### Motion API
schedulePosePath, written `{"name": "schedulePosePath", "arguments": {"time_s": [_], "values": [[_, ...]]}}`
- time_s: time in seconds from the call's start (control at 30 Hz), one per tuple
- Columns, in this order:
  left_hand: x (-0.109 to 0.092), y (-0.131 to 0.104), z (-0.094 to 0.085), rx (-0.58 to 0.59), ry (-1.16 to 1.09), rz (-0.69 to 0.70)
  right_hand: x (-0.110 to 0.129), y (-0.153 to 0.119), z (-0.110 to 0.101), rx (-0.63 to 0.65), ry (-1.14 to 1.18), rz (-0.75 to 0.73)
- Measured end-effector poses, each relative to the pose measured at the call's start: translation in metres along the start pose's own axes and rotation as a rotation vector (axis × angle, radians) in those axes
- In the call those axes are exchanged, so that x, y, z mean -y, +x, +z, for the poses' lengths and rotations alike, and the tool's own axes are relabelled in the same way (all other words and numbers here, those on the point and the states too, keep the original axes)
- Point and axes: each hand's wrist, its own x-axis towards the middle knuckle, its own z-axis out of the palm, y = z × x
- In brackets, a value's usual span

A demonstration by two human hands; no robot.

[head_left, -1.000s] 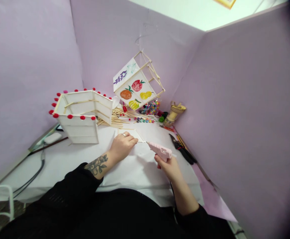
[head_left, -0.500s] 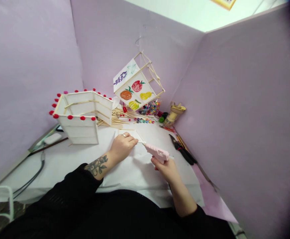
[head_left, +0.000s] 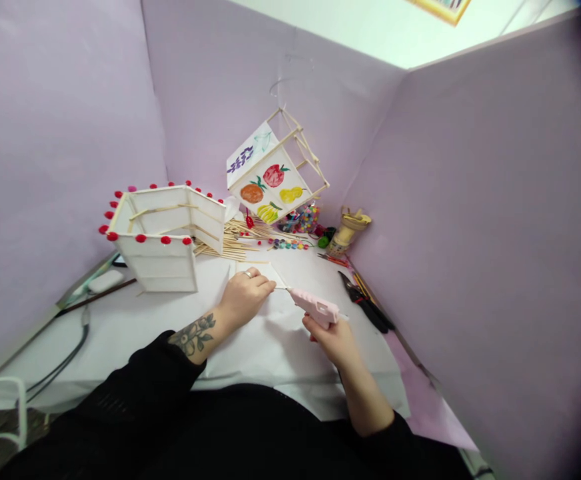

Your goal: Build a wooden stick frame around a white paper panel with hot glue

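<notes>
Bunched close together, the fingers [head_left: 264, 288] of the left hand [head_left: 240, 297] are closed on the near edge of a flat, angular frame of thin pale wooden sticks [head_left: 277, 273]; how the thumb sits beneath cannot be told. The frame lies on the white-covered table [head_left: 270, 353] in front of the person, its far and right edges showing past the knuckles. The right hand [head_left: 338, 339] is wrapped around the grip of a pale pink plastic glue gun [head_left: 315, 305], whose nozzle points left and ends at or just beside the frame's near right corner. Whether any glue is out is too small to tell.

To do this well, the left hand should press the sticks flat so the corner cannot skid, with its fingertips kept back from the nozzle, which is probably hot and lies near them. The right wrist is best held steady, squeezing gently for a small bead right on the joint. A slow lift would help avoid strings of glue. To the left stands a white-panelled box trimmed with red pompoms [head_left: 163, 267], and black-handled pruning shears [head_left: 368, 308] lie right of the gun, clear of the work.
</notes>
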Motion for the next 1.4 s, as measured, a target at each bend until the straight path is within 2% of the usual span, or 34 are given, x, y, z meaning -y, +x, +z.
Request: {"name": "schedulePosePath", "arguments": {"time_s": [0.23,0.5,0.83,1.07,1.27,1.4], "values": [[0.0,0.0,-0.001,0.008,-0.014,-0.011,-0.013,0.003,-0.001,0.067,-0.004,0.042],[-0.001,0.0,0.0,-0.014,-0.007,0.002,-0.003,-0.002,-0.003,-0.017,-0.025,-0.001],[-0.001,-0.001,0.001,-0.028,-0.009,0.004,-0.017,0.003,0.001,0.08,-0.009,0.028],[-0.001,0.0,0.001,-0.021,0.004,0.014,-0.006,-0.002,-0.005,0.037,-0.026,-0.011],[-0.001,0.0,-0.001,-0.026,-0.006,0.011,-0.014,0.004,0.002,0.078,0.015,0.008],[-0.001,-0.001,0.0,-0.016,-0.007,0.011,-0.014,0.001,0.0,0.078,-0.006,0.015]]}}
